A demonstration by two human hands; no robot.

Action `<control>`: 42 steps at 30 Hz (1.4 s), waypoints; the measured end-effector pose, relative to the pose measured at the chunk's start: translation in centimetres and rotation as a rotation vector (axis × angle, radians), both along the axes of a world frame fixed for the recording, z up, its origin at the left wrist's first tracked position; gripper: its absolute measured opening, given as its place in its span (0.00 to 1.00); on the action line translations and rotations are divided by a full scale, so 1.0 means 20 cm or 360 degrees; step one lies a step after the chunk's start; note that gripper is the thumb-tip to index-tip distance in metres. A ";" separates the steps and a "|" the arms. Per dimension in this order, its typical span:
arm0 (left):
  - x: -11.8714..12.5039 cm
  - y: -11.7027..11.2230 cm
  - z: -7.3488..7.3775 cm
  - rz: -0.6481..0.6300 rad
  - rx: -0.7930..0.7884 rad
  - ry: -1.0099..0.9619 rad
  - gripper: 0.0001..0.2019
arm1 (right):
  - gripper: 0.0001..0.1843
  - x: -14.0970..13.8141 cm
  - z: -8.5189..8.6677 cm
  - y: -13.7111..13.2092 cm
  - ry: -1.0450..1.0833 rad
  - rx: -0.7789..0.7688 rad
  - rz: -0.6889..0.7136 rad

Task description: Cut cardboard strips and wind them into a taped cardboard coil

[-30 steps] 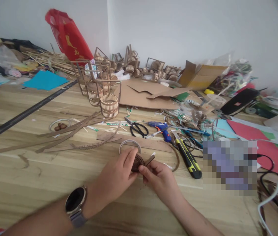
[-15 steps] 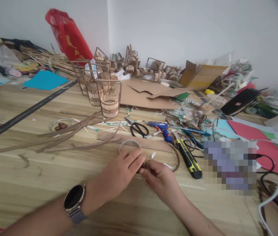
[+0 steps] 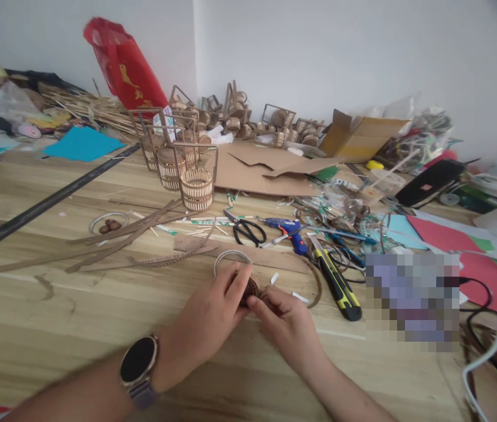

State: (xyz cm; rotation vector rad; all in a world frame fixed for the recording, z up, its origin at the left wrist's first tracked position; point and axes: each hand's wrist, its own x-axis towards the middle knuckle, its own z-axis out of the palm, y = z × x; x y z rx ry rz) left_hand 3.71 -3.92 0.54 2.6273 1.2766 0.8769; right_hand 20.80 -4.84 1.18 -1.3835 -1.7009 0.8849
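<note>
Between my fingertips is a small dark brown coil with a ridged edge (image 3: 251,288), like rolled corrugated cardboard. My left hand (image 3: 208,313) is closed around its left side and hides part of it. My right hand (image 3: 290,325) pinches at the coil's right edge, where a brown strip (image 3: 319,284) seems to curve away over the tabletop. Just beyond the left fingers lies a pale ring (image 3: 233,254), partly covered. A yellow and black utility knife (image 3: 336,281) rests to the right of the right hand. Black-handled scissors (image 3: 248,230) and a blue glue gun (image 3: 291,230) lie farther back.
Slatted mini buckets with tall handles (image 3: 196,190) stand at back left. Flat brown strips (image 3: 134,237) and a ring with brown balls (image 3: 110,225) lie on the left. Cut cardboard (image 3: 257,167), coloured paper (image 3: 446,246) and a white cable (image 3: 490,351) occupy the back and right.
The coil has turned in my fingers, so more of its ridged brown side shows. My left fingers have shifted slightly, and both hands stay together at the same spot.
</note>
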 end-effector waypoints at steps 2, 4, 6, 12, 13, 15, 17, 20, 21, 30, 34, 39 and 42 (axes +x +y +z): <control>-0.01 0.00 0.00 -0.0029 -0.0092 -0.0049 0.30 | 0.23 0.00 0.01 0.00 0.0006 0.0011 0.0083; -0.01 0.00 0.01 -0.0065 -0.0133 -0.0094 0.30 | 0.22 0.00 0.01 0.00 0.0002 0.0036 0.0153; -0.01 0.01 0.02 -0.0101 -0.0149 -0.0092 0.30 | 0.21 0.00 0.01 0.00 -0.0012 0.0042 0.0178; -0.01 0.01 0.02 -0.0181 0.0021 0.0013 0.26 | 0.15 0.01 -0.04 -0.01 -0.0078 -0.0010 0.0202; -0.01 0.01 0.02 -0.0199 0.0016 0.0022 0.26 | 0.15 0.01 -0.04 -0.01 -0.0076 -0.0007 0.0220; -0.03 0.01 0.03 -0.0232 -0.0031 0.0016 0.26 | 0.18 0.01 -0.04 -0.01 -0.0048 0.0008 0.0270; -0.03 0.02 0.02 -0.0253 -0.0113 -0.0028 0.26 | 0.21 0.01 -0.02 0.00 -0.0004 0.0027 0.0310; -0.04 0.02 0.02 -0.0285 -0.0236 -0.0117 0.27 | 0.27 0.01 0.01 0.00 0.0006 0.0051 0.0295; -0.04 0.02 0.03 -0.0303 -0.0265 -0.0142 0.27 | 0.29 0.01 0.02 0.00 0.0000 0.0060 0.0284; -0.12 0.12 0.17 -0.0212 -0.0325 -0.0496 0.20 | 0.14 0.13 -0.01 0.10 -0.0405 0.0523 0.0248; -0.14 0.13 0.17 -0.0059 -0.0394 -0.0469 0.27 | 0.16 0.11 -0.08 0.14 -0.0839 0.0800 0.0319; -0.14 0.12 0.20 -0.0051 -0.0556 -0.0453 0.24 | 0.11 0.04 -0.11 0.14 -0.1120 0.0849 0.0397; -0.15 0.11 0.23 -0.0168 -0.0596 -0.0454 0.25 | 0.10 0.06 -0.09 0.14 -0.1143 0.0855 0.0397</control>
